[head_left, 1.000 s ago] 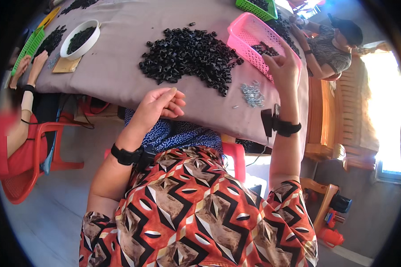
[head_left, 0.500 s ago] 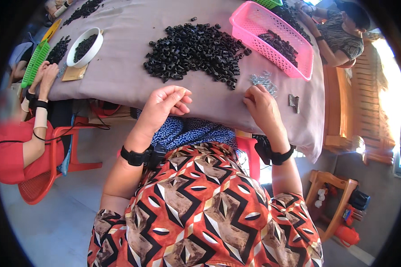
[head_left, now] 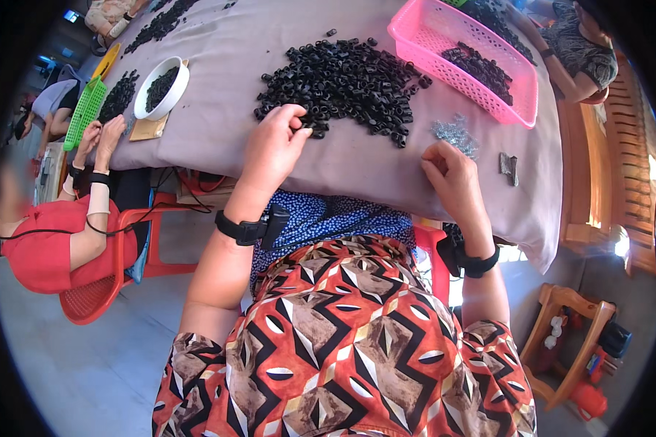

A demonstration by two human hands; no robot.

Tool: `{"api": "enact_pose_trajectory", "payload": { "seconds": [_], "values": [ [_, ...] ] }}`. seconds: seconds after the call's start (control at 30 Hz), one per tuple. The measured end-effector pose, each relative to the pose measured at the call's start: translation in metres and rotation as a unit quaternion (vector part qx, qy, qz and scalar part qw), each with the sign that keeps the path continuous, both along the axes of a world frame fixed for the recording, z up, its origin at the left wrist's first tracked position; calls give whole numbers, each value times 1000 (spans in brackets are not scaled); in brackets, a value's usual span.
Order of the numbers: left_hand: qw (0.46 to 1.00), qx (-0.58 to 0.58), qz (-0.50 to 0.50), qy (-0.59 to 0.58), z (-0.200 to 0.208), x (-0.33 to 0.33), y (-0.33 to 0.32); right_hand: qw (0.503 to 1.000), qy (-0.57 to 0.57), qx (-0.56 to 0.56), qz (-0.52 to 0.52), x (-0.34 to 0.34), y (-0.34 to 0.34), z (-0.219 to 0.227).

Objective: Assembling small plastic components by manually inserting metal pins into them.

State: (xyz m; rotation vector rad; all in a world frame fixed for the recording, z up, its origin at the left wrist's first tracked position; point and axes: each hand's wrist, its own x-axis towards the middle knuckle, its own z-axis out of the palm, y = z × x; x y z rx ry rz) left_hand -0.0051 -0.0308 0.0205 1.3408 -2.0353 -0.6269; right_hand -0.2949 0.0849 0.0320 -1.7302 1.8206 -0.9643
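Both half curled, tbh can't tell if pinching anything: black bits (head_left: 346, 84) next to left hand (head_left: 274, 144), metal pins (head_left: 457, 133) just past right hand (head_left: 453, 176). Could scatter pins w/ one careless sweep, prob b/c loose + so close.

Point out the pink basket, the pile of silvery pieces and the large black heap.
Pink basket (head_left: 420, 32), head view: bare inside, toward its left end.
Pile of silvery pieces (head_left: 455, 131), head view: its visible middle.
Large black heap (head_left: 346, 87), head view: about its middle.
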Motion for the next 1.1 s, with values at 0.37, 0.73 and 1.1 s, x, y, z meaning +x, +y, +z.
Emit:
{"api": "enact_pose_trajectory", "payload": {
  "seconds": [0.37,0.73,1.1],
  "values": [
    [981,67,-39,176,-12,-4,3,999,-40,14,-5,-3,3,-1],
    [992,83,-19,88,4,3,24,985,-157,25,64,29,-20,20],
    [979,-126,-153,-45,5,-26,18,970,-185,105,114,34,-37,4]
  ]
}}
